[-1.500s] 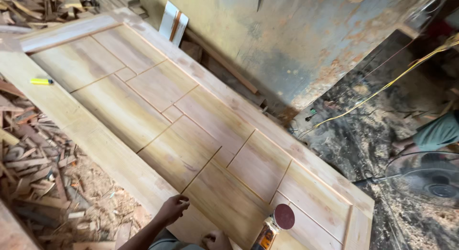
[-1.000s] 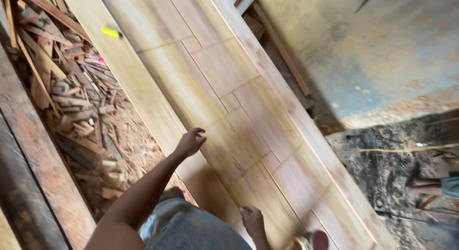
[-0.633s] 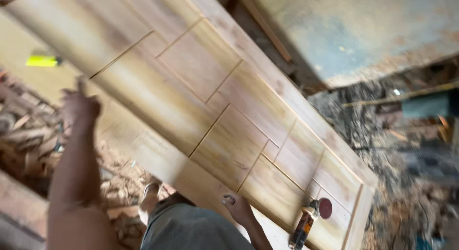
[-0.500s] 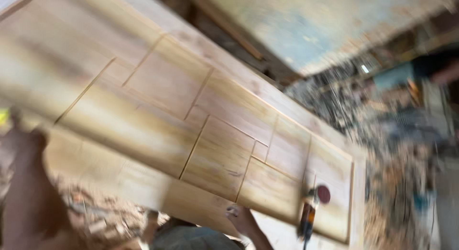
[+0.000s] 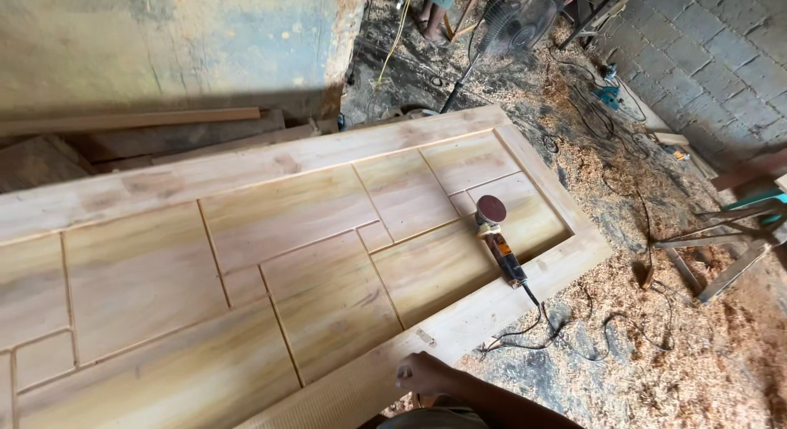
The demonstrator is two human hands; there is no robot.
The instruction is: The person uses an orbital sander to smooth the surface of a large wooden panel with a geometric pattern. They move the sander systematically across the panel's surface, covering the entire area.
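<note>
A large pale wooden door (image 5: 270, 257) with grooved panels lies flat and fills most of the view. An angle sander (image 5: 498, 240) with a round reddish disc lies on the door near its right end, and its black cord (image 5: 533, 330) trails off the near edge. My right hand (image 5: 422, 371) is at the door's near edge rail, fingers curled over it, about a forearm's length from the sander. My left hand is out of view.
Wood shavings (image 5: 656, 330) and loose cables cover the floor on the right. A standing fan (image 5: 512, 23) and another person's legs (image 5: 434, 6) are at the back. Planks (image 5: 139, 121) lean by the wall behind the door. A metal stand (image 5: 730, 248) is at the far right.
The view has swung round along the door towards its sander end. My left hand, raised earlier, has gone out of view. My right hand stays at the near edge.
</note>
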